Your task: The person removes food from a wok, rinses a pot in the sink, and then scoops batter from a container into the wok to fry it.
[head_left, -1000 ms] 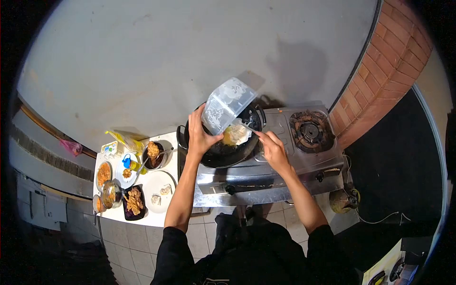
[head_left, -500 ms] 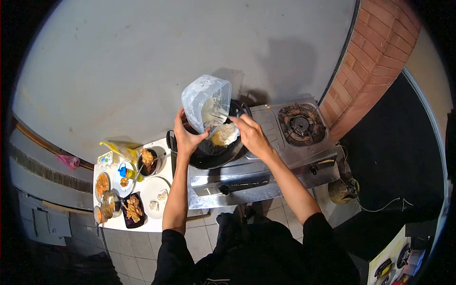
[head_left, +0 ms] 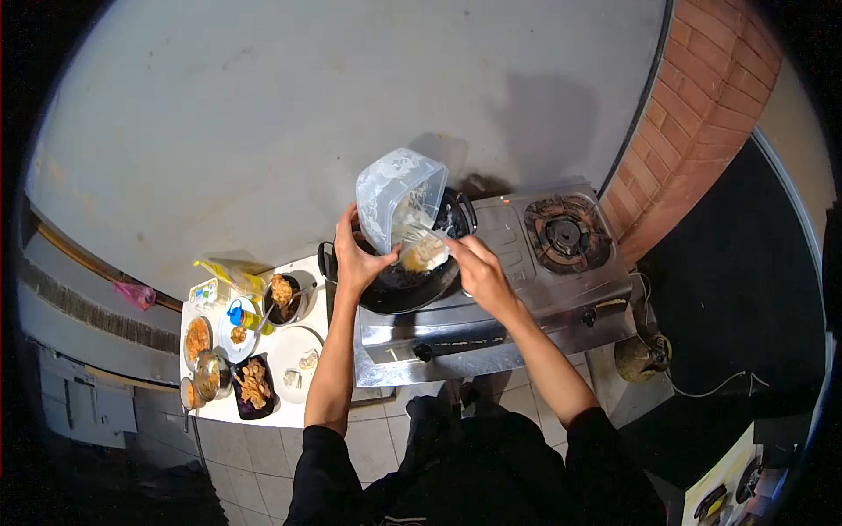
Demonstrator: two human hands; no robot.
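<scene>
My left hand (head_left: pixel 357 265) grips a clear plastic container (head_left: pixel 379 197) smeared with white residue. The container is tipped over a black wok (head_left: pixel 395 302), its mouth facing right and down. Between the fingers of my right hand (head_left: pixel 482 276) is a fork (head_left: pixel 423 231), with its tines at the container's mouth. Below the fork, a pale white and yellow mixture (head_left: pixel 426 255) lies in the wok. The wok sits on the left side of a steel gas stove (head_left: pixel 500 307); part of it is hidden by the container and my hands.
A bare burner (head_left: pixel 566 232) is on the stove's right. On the white table (head_left: pixel 298 414) at left stand a white plate (head_left: pixel 285 351), a dark tray of fried pieces (head_left: pixel 254 386), a pot (head_left: pixel 294 307), a blue-capped bottle (head_left: pixel 246 317) and several food dishes. A wall rises behind the stove.
The whole scene has shifted slightly right and down in view. The container stays tipped over the wok, and the fork has moved a little at its mouth.
</scene>
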